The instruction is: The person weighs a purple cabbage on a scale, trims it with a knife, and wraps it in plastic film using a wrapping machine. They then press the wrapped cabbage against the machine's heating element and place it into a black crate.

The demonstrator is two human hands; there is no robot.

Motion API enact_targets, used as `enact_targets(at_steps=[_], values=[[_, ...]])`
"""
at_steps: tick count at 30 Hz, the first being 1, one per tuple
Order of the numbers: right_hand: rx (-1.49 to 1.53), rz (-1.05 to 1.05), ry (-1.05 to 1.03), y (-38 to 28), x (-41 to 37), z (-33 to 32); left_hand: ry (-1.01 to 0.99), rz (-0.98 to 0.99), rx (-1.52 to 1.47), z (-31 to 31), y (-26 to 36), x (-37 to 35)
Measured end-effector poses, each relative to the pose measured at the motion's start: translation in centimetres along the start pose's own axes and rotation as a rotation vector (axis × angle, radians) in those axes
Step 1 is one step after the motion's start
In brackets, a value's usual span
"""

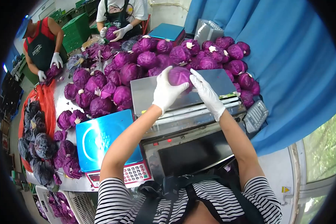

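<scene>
A round red cabbage point(180, 77) is held between my two white-gloved hands above the flat metal top point(145, 93) of a wrapping machine. My left hand point(165, 89) curves round its left side, the thumb lying across the front. Against its right side presses my right hand point(207, 92), with the fingers stretched along it. Just below the hands run the machine's pale rollers point(198, 112). I cannot make out whether film covers the cabbage or whether it touches the metal top.
Many red cabbages point(130, 72) are heaped behind and left of the machine. A blue-topped scale point(95, 140) stands at the left, a second scale point(168, 31) at the back. Two co-workers point(43, 48) handle cabbages across the table. A blue curtain point(287, 74) hangs at the right.
</scene>
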State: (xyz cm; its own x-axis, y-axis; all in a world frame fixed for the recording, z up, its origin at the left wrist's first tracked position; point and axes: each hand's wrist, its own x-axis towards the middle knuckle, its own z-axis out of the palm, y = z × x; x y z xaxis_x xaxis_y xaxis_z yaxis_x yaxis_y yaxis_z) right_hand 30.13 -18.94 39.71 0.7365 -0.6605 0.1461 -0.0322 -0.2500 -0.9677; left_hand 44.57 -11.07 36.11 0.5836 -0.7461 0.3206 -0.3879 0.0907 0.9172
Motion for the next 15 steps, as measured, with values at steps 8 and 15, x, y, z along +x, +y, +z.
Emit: enact_targets(at_steps=[8,15], values=[[-0.137,0.000,-0.140,1.1,1.1,-5.7,-0.174,-0.028,0.044,3.3,3.5,-2.0],[-0.051,-0.021,-0.064,4.7,0.7,-8.9,-0.119,0.020,0.458,-5.3,3.5,-7.0]])
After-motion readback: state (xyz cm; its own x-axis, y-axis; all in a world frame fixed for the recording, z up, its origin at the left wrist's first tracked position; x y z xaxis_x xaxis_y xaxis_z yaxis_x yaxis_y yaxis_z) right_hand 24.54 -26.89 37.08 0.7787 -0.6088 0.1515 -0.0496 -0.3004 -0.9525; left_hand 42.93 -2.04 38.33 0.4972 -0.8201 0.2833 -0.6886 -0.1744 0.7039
